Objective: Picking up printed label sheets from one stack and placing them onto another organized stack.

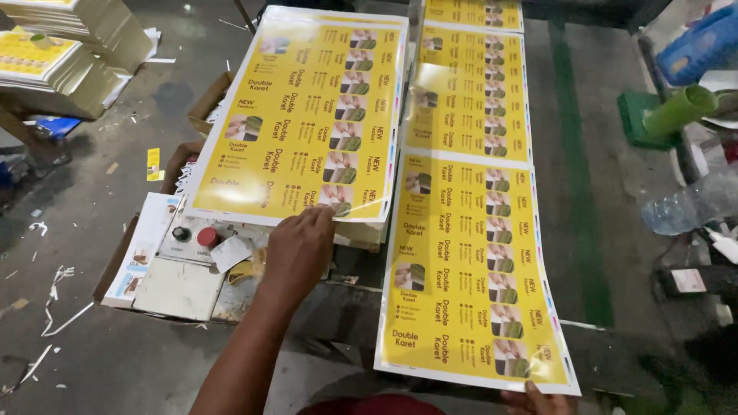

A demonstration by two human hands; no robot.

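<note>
My left hand [298, 250] rests with its fingertips on the near edge of a stack of glossy yellow printed sheets [307, 107] lying in front of me. My right hand [538, 400] shows only partly at the bottom edge, its fingers pinching the near edge of a long glossy yellow printed sheet [469, 269]. That sheet runs away from me in a line with more sheets like it [469, 92]. All the sheets carry rows of small product pictures and dark text.
A control box [196, 238] with a black knob and a red button sits left of my left hand. Stacks of printed cards [54, 61] stand at the far left. Paper scraps litter the grey floor [54, 307]. A clear plastic bottle [692, 204] and a green cylinder [680, 107] lie at the right.
</note>
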